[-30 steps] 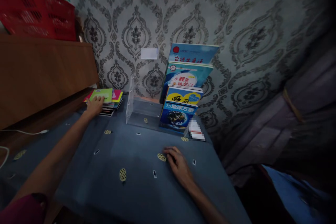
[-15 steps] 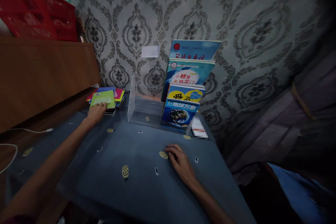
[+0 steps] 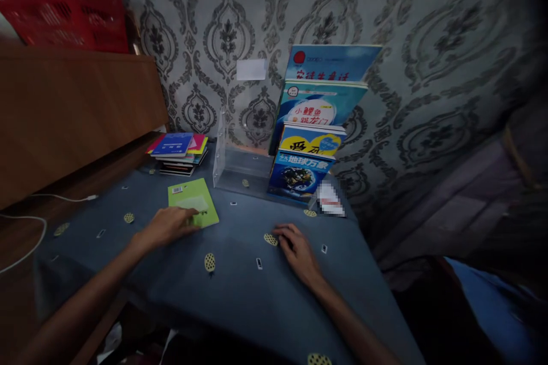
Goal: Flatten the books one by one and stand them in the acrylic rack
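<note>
My left hand [image 3: 173, 226] grips a thin green book [image 3: 200, 197] by its near edge, fingers on the cover and the thumb toward its lower side. The book is in front of a pile of small books [image 3: 173, 145], topped by a blue one. My right hand [image 3: 297, 254] rests on the tablecloth with loosely bent fingers apart, holding nothing. Beyond it stands a clear acrylic book rack [image 3: 219, 151]. Its right side holds several upright books, among them a blue book with a globe picture [image 3: 295, 177]; its left side shows bare acrylic.
A blue-grey cloth [image 3: 240, 308] with pineapple prints covers the table. At the left is a wooden cabinet [image 3: 77, 120] bearing a red basket [image 3: 64, 5]. White cables [image 3: 64, 198] lie near the left edge. Patterned wallpaper is behind, and a curtain [image 3: 466, 182] hangs at the right.
My left hand has brought the green book off the pile, toward me and to the right, uncovering the blue book. My right hand stays in place. The view has shifted slightly.
</note>
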`<state>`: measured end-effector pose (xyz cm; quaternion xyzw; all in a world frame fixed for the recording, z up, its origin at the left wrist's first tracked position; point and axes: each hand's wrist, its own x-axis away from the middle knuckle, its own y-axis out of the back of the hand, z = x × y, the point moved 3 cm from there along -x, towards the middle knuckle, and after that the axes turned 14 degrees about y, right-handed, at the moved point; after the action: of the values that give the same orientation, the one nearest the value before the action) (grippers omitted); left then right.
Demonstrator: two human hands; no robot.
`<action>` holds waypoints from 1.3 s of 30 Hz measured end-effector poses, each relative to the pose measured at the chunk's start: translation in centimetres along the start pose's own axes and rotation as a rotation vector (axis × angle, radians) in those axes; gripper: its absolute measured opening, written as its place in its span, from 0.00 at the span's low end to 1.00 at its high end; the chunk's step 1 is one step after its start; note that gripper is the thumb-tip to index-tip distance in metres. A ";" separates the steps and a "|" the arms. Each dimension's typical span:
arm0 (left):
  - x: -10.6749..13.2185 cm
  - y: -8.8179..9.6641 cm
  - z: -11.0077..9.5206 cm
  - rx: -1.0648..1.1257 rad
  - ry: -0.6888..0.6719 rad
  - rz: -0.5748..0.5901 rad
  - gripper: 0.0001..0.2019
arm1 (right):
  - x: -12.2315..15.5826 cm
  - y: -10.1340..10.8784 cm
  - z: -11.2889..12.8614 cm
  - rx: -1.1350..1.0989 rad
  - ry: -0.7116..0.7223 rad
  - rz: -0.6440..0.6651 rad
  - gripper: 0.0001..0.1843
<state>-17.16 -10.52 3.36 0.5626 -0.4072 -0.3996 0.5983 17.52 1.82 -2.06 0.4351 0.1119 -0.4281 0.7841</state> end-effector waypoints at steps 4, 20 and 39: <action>-3.2 0.1 2.6 0.018 0.200 -0.016 0.24 | 0.0 -0.1 0.0 -0.002 -0.001 0.003 0.15; -7.3 -5.9 4.9 0.233 0.068 -0.152 0.29 | -0.2 -0.2 0.6 0.018 0.010 0.016 0.15; -6.3 -5.5 -10.5 0.403 -0.352 -0.124 0.28 | 0.0 0.1 0.9 0.055 0.004 -0.040 0.17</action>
<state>-9.65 -1.19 -2.74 0.6161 -0.5411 -0.4380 0.3686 17.38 1.16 -1.47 0.4550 0.1106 -0.4458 0.7629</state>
